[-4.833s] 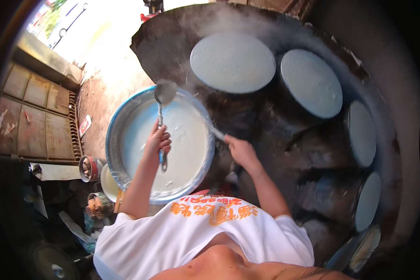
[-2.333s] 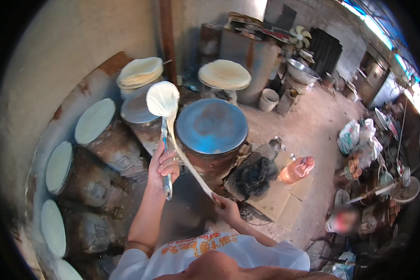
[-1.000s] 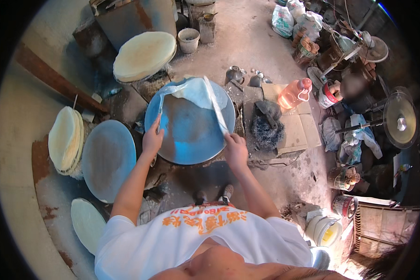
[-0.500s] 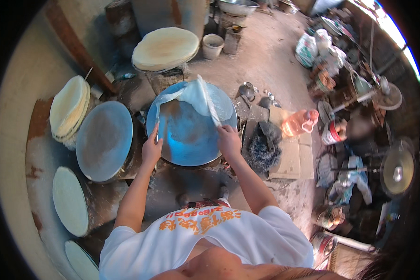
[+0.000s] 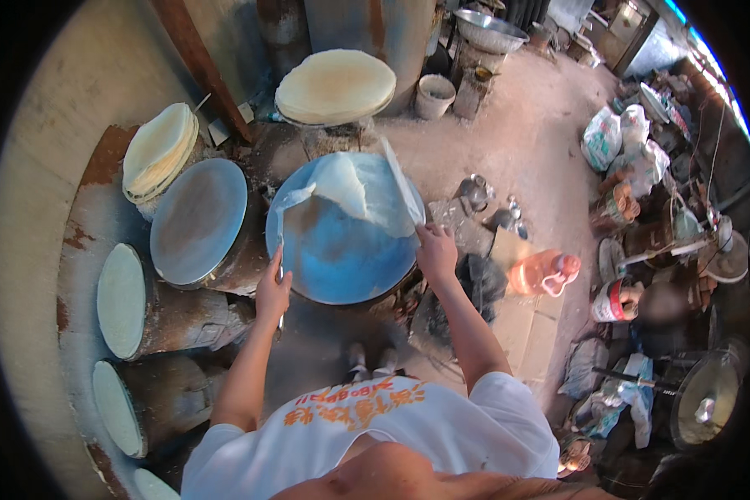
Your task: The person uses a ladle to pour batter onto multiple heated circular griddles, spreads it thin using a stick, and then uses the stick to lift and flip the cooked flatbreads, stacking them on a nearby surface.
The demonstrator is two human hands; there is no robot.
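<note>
A large round blue-grey griddle (image 5: 333, 271) lies in front of me. A thin whitish pancake (image 5: 342, 185) is partly lifted off it, its far part folded over on the surface. My left hand (image 5: 272, 293) is closed at the griddle's near left edge, pinching the pancake's left edge, with a slim metal tool (image 5: 281, 321) sticking out below the fingers. At the griddle's right edge my right hand (image 5: 436, 250) is closed on the pancake's other edge, which stretches up as a narrow strip.
Beyond the griddle rises a stack of round pancakes (image 5: 335, 87); another stack (image 5: 160, 152) leans at the left. A second griddle (image 5: 198, 221) and more round plates (image 5: 121, 300) line the left wall. At the right, an orange-pink plastic jug (image 5: 543, 272) stands on cardboard (image 5: 529, 333).
The view has shifted, so most things sit further right. My right hand has moved slightly outward, drawing the pancake's right edge past the griddle's rim. Both hands keep their grip.
</note>
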